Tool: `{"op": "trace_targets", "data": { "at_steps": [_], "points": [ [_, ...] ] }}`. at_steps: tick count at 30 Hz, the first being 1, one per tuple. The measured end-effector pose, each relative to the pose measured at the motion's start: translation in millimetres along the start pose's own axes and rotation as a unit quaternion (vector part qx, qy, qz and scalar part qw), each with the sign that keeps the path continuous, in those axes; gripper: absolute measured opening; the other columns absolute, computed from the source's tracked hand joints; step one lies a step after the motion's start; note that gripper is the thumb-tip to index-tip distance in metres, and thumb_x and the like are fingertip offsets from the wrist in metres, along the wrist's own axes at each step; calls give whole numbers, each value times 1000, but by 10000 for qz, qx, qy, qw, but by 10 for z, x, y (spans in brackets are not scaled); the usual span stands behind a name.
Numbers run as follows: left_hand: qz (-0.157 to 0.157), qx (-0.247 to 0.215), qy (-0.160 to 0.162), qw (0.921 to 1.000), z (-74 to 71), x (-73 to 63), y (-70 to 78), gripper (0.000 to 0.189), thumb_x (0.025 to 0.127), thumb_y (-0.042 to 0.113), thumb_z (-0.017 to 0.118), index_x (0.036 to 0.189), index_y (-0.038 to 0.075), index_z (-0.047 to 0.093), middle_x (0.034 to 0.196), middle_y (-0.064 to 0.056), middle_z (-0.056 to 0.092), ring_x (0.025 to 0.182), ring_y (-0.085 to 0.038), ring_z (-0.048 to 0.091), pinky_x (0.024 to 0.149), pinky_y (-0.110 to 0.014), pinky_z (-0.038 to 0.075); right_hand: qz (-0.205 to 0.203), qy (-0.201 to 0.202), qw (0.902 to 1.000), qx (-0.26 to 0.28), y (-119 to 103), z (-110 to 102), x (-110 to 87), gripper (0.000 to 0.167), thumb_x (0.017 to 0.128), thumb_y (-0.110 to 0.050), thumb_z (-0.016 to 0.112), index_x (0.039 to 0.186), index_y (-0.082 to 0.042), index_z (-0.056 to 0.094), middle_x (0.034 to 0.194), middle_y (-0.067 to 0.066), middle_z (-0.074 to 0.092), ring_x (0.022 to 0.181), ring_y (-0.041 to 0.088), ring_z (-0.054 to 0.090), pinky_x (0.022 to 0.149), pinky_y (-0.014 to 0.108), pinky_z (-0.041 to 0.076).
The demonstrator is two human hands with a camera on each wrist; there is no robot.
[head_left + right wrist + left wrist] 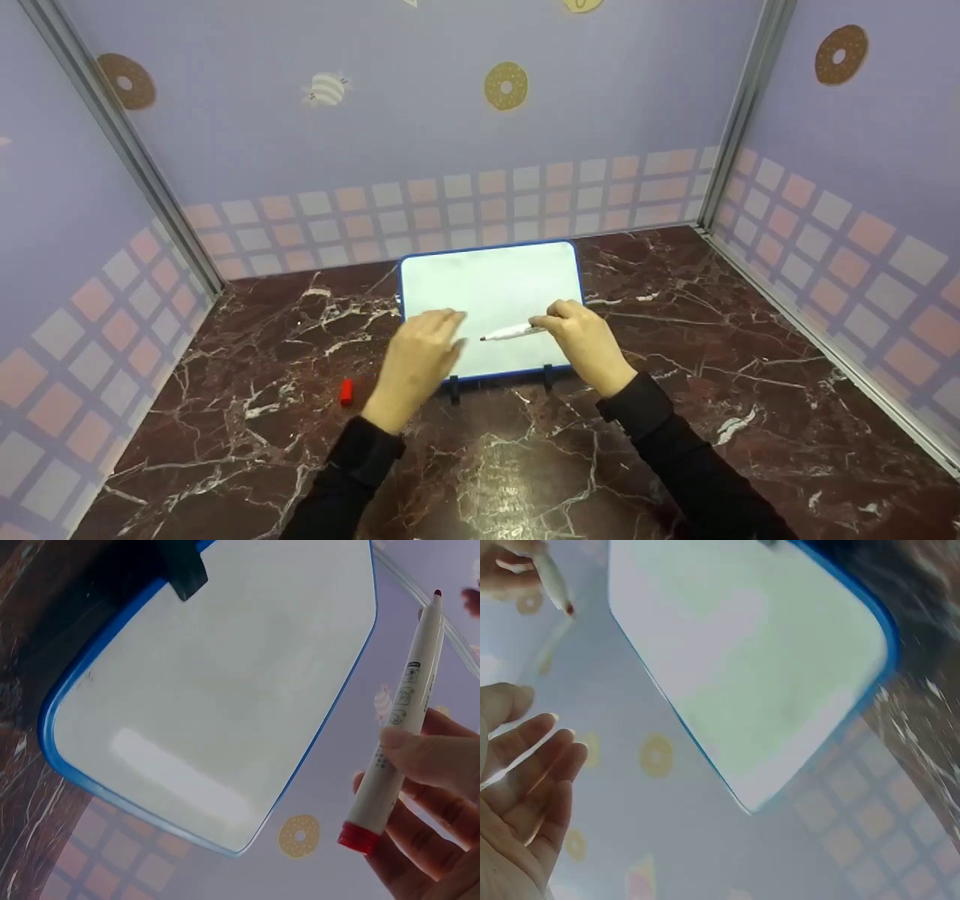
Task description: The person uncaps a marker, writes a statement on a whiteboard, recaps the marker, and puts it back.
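Note:
My right hand pinches a white marker with a red end plug between thumb and fingers, in front of a whiteboard. In the right wrist view the marker is uncapped, its dark red tip pointing up and away. My left hand is raised at the board's left side, its fingers loosely bent and nothing in them; the left wrist view shows the left hand apart from the marker tip. Blue-framed and blank, the whiteboard leans upright on black feet. A red marker cap stands on the table, left of my left hand.
Dark red marbled tabletop spreads beneath everything. Black clips hold the whiteboard's lower edge. Behind it rises a lilac wall with doughnut prints and a checked band; side walls with metal corner posts enclose the table.

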State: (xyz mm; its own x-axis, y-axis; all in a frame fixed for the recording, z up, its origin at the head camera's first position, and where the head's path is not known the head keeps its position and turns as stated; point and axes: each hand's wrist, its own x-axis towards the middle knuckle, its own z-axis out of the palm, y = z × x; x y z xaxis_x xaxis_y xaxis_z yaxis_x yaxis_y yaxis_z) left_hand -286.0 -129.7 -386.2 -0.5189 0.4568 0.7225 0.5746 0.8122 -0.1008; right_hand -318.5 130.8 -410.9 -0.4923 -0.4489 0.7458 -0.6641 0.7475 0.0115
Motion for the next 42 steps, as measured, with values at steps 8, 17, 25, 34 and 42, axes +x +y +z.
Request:
{"op": "trace_targets", "data": {
  "at_steps": [8,17,25,34,42],
  "points": [
    [205,-13,-349,9992,200,14,298,43,77,29,84,109,4,70,104,-8,73,93,-22,69,83,-33,57,-313,-176,9992,-199,-147,38,0,22,80,0,75,97,-13,79,86,3,66,78,18,63,71,27,58],
    [-154,-332,-429,9984,307,2,369,27,75,21,86,91,6,71,82,-5,73,71,-22,67,67,-34,56,-547,-215,9981,-160,-199,50,0,26,76,4,76,95,-14,79,86,2,64,79,18,61,71,28,55],
    [-320,-918,-651,9931,350,-24,379,15,79,11,81,87,5,70,73,-5,69,63,-22,65,62,-34,56,-643,-53,9978,168,-187,63,5,31,75,8,76,97,-13,79,89,4,65,87,20,61,79,29,56],
    [-729,-1339,-316,9878,286,34,342,12,82,9,79,89,3,72,78,-8,72,66,-21,68,64,-32,58,938,345,9727,2095,-112,41,37,91,66,-17,93,145,-12,48,135,21,49,123,36,50,105,53,46],
    [-886,-1545,-56,9840,236,143,376,14,84,9,77,95,2,72,87,-10,75,74,-20,71,67,-29,59,2798,122,8187,5012,-134,81,70,86,82,-3,78,153,-4,30,133,20,51,115,27,56,96,39,54]
  ]
}}
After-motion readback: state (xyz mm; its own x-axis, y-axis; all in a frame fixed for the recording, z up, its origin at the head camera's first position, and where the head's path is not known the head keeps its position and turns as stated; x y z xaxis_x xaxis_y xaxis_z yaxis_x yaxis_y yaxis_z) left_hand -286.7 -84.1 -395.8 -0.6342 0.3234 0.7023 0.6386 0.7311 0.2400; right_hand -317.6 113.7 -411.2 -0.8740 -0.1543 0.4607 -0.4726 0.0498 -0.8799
